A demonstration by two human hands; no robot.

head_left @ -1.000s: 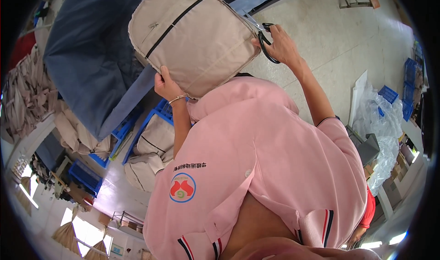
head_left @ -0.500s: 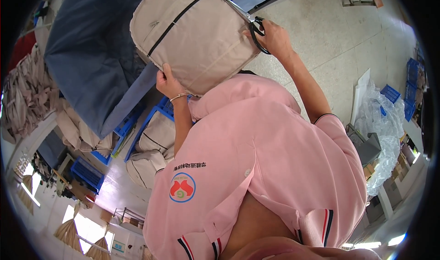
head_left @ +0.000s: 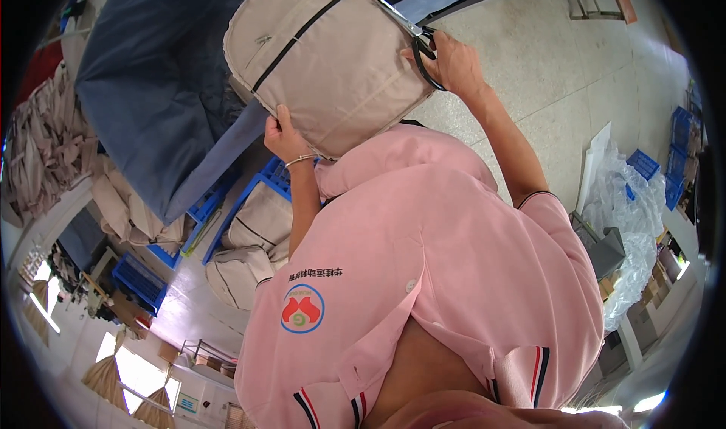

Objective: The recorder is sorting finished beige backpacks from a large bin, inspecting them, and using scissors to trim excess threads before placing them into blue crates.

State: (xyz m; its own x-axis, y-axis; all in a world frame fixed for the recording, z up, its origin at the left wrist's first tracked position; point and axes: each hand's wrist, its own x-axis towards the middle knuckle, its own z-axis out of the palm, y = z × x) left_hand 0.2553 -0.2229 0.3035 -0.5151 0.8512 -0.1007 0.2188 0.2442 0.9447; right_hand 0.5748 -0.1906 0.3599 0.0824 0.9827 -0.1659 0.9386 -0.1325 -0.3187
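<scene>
A beige fabric bag [head_left: 344, 66] with a black zipper strip [head_left: 304, 34] across it lies before me at the top of the view, tilted, its lower end against my body. My left hand [head_left: 287, 138] pinches the bag's near left edge, the thumb on top and the other fingers mostly hidden beneath. In my right hand [head_left: 458, 66] is a pair of scissors [head_left: 428, 72] with black handles, my fingers wrapped round the loops. The metal blades lie along the bag's right edge, pointing away and to the left. Whether they are cutting anything, I cannot tell.
Dark blue fabric [head_left: 144, 88] covers the surface on the left. Beside my left arm stands a blue crate [head_left: 227, 236] with beige bags [head_left: 261, 217]. More beige pieces [head_left: 49, 138] hang at the far left. Clear plastic wrap [head_left: 628, 225] lies right, and a stool [head_left: 594, 4] stands far right.
The bag and my left hand have shifted slightly to the right in the view. My right hand keeps its hold on the scissors at the bag's right edge.
</scene>
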